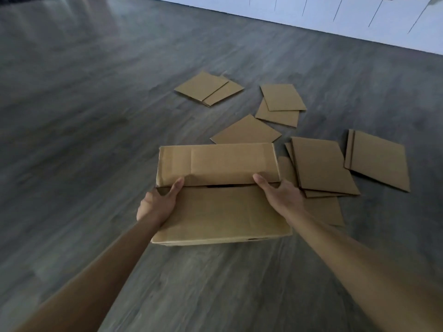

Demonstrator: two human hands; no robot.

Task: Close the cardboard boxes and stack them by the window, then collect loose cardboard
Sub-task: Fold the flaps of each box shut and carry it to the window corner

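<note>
A brown cardboard box (223,212) is in front of me above the grey floor, its two long top flaps folded in with a narrow dark gap between them. My left hand (158,202) grips the box's left side, thumb lying on the top at the flap seam. My right hand (280,195) holds the right side, thumb on the far flap's edge. Several loose flat cardboard pieces lie on the floor behind and to the right: a pair at the back (208,88), another pair (280,104), a single sheet (247,130), a stack (321,166) and a far-right piece (378,159).
The grey wood-look floor (96,116) spreads wide to the left and in front. A white wall (335,15) runs along the back right, with thin dark lines hanging down it.
</note>
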